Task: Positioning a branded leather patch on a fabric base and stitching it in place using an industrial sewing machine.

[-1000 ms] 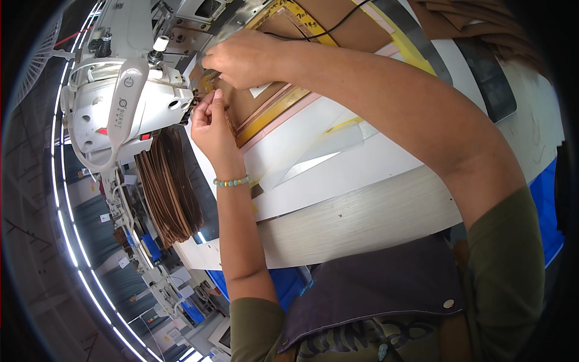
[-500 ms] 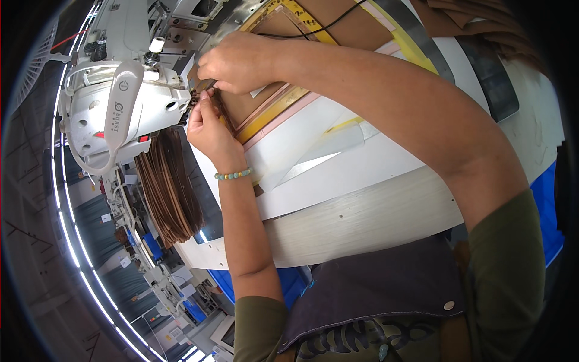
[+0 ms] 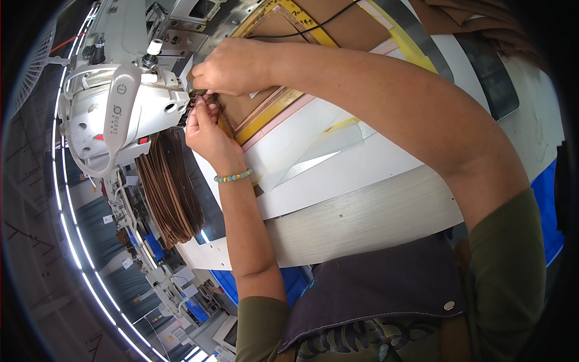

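Note:
At the head of a white sewing machine (image 3: 90,114), both my hands meet close to the needle area. My left hand (image 3: 208,136), with a beaded bracelet (image 3: 233,177) at its wrist, has thumb and fingers pinched together near the needle. Just beyond it my right hand (image 3: 235,67) is closed, its curled fingertips beside a small dark thing mostly hidden by the fingers. Brown sheet material (image 3: 238,108) lies under and beside the hands. What either hand pinches is too small and covered to name.
A stack of brown strips (image 3: 169,187) hangs left of the table edge. Yellow-edged template frames (image 3: 271,117), white sheets (image 3: 374,160) and a black cable (image 3: 289,36) lie on the table. More brown pieces (image 3: 464,18) are heaped far right. A pale lamp or fan arm (image 3: 120,105) hangs before the machine.
My right hand has shifted slightly left and down, closer to the needle area. The left fingers have bent and moved slightly; the small dark thing between the hands is now more hidden.

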